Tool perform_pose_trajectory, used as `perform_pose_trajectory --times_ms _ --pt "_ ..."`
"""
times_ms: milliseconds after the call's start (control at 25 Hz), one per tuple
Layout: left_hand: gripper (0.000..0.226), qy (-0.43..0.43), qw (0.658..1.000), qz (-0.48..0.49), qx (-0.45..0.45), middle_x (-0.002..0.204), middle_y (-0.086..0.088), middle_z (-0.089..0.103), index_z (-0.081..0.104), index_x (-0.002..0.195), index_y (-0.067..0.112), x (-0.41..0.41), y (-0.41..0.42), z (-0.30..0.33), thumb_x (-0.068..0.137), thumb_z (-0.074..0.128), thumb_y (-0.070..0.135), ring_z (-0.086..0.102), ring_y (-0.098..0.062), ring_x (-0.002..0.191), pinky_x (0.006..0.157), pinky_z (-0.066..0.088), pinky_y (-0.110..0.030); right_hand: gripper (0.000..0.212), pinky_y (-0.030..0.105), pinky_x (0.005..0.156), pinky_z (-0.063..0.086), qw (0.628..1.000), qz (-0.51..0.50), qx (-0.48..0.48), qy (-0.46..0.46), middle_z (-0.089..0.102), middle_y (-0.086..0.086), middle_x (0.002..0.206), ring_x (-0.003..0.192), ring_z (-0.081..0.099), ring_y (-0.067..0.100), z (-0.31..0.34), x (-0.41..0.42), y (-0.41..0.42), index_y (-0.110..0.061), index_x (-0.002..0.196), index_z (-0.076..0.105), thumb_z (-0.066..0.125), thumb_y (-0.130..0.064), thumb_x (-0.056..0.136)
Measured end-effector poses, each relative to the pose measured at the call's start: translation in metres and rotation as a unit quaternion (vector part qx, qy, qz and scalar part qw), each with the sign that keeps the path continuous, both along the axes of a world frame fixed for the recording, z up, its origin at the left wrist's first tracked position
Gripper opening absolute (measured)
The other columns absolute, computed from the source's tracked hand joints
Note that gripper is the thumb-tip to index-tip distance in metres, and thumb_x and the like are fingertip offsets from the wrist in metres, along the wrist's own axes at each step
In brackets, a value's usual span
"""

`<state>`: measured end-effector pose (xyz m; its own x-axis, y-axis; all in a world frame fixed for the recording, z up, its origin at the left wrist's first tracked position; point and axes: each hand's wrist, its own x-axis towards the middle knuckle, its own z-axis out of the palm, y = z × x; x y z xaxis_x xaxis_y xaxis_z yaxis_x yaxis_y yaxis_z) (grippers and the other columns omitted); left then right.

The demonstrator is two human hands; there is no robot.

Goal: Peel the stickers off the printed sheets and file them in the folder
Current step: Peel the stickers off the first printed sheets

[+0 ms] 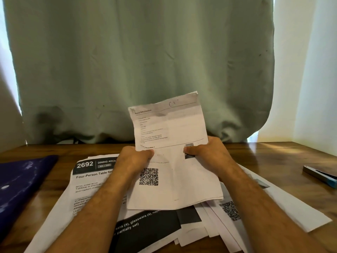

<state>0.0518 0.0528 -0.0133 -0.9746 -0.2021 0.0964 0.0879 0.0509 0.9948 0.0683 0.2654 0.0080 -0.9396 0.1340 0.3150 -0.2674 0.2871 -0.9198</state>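
Note:
I hold a printed sheet (pixel 169 128) with a QR code upright above the table, its top half bent back toward the curtain. My left hand (pixel 133 157) grips its left edge, thumb on the front. My right hand (pixel 206 152) grips the right side, thumb pressing on a small grey sticker (pixel 189 151) on the page. Under my forearms lies a loose pile of printed sheets (pixel 87 181), one headed "2692". A dark blue folder (pixel 21 183) lies flat at the left of the table.
A grey and blue cutter-like tool (pixel 321 176) lies at the right on the wooden table (pixel 273 154). A green curtain (pixel 138 61) hangs just behind the table's far edge.

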Motion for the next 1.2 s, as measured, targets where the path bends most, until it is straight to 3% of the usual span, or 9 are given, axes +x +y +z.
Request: perform_pose_trajectory --times_ms 200,320,400,560,720,840,960,1040,1200 --pt "0.011 -0.05 0.989 -0.026 -0.135 0.083 -0.002 0.078 0.074 0.092 0.012 -0.001 -0.005 -0.003 0.084 0.074 0.02 0.076 -0.024 0.079 0.085 0.06 -0.044 0.019 0.022 0.051 0.045 0.993 -0.006 0.053 -0.107 0.072 0.001 0.086 0.071 0.066 0.015 -0.001 0.004 0.005 -0.009 0.094 0.071 0.081 -0.017 0.079" --pt "0.017 -0.126 0.972 -0.064 -0.188 0.086 -0.008 0.078 0.073 0.1 0.009 -0.001 -0.011 -0.004 0.087 0.074 0.02 0.075 -0.027 0.08 0.086 0.06 -0.044 0.035 0.024 0.054 0.042 0.98 -0.024 0.12 -0.157 0.064 -0.001 0.085 0.074 0.061 0.015 -0.006 0.0 0.008 -0.008 0.1 0.065 0.084 -0.024 0.076" --pt "0.025 -0.184 0.968 -0.117 -0.122 0.092 -0.017 0.077 0.069 0.112 0.004 -0.001 -0.011 -0.003 0.092 0.067 0.02 0.074 -0.033 0.079 0.085 0.06 -0.048 0.042 0.025 0.054 0.04 0.977 -0.035 0.13 -0.165 0.061 0.0 0.085 0.073 0.059 0.014 -0.009 -0.006 0.01 -0.006 0.104 0.062 0.085 -0.025 0.075" --pt "0.022 -0.179 0.966 -0.177 0.061 0.095 -0.021 0.075 0.061 0.119 0.007 0.003 -0.01 0.005 0.1 0.052 0.014 0.074 -0.033 0.065 0.056 0.062 -0.044 0.034 0.029 0.066 0.053 0.988 -0.019 0.026 -0.154 0.074 0.009 0.092 0.078 0.07 0.026 -0.01 -0.013 0.016 -0.002 0.103 0.07 0.082 -0.018 0.076" --pt "0.025 -0.093 0.974 -0.172 0.112 0.114 -0.025 0.071 0.063 0.12 0.003 0.01 -0.005 0.007 0.096 0.054 0.002 0.072 -0.04 0.095 0.083 0.058 -0.052 0.021 0.038 0.074 0.057 0.993 0.064 -0.084 -0.043 0.076 0.013 0.095 0.08 0.073 0.027 -0.008 -0.015 0.012 -0.002 0.102 0.072 0.074 -0.003 0.081" --pt "0.024 0.071 0.992 -0.072 0.073 0.113 -0.015 0.074 0.069 0.108 0.011 0.016 0.003 0.016 0.092 0.061 -0.004 0.073 -0.027 0.095 0.081 0.058 -0.04 0.029 0.037 0.081 0.057 0.985 0.111 -0.121 0.048 0.076 0.01 0.103 0.092 0.073 0.026 0.001 -0.008 0.003 -0.005 0.108 0.07 0.076 -0.009 0.08" --pt "0.021 0.225 0.974 0.028 0.002 0.102 0.005 0.076 0.069 0.099 0.029 0.033 0.009 0.03 0.092 0.068 0.009 0.073 -0.012 0.091 0.079 0.059 -0.033 0.016 0.012 0.065 0.054 0.989 0.063 -0.055 0.122 0.074 -0.019 0.085 0.079 0.07 -0.002 0.015 0.011 -0.003 -0.028 0.098 0.068 0.077 -0.022 0.085" --pt "0.019 0.295 0.954 0.05 -0.035 0.097 0.013 0.075 0.067 0.098 0.035 0.04 0.01 0.034 0.092 0.069 0.017 0.072 -0.004 0.09 0.077 0.057 -0.027 0.016 0.007 0.057 0.049 0.987 0.048 -0.056 0.145 0.067 -0.03 0.071 0.069 0.066 -0.01 0.019 0.016 -0.002 -0.035 0.09 0.062 0.075 -0.026 0.085" --pt "0.015 0.201 0.98 -0.015 0.007 0.097 0.009 0.078 0.072 0.103 0.03 0.028 0.006 0.026 0.089 0.073 0.028 0.073 -0.013 0.093 0.086 0.057 -0.04 0.03 0.015 0.065 0.043 0.993 0.049 -0.069 0.078 0.071 -0.015 0.101 0.086 0.064 0.001 0.005 0.006 -0.001 -0.026 0.114 0.07 0.075 -0.031 0.084"
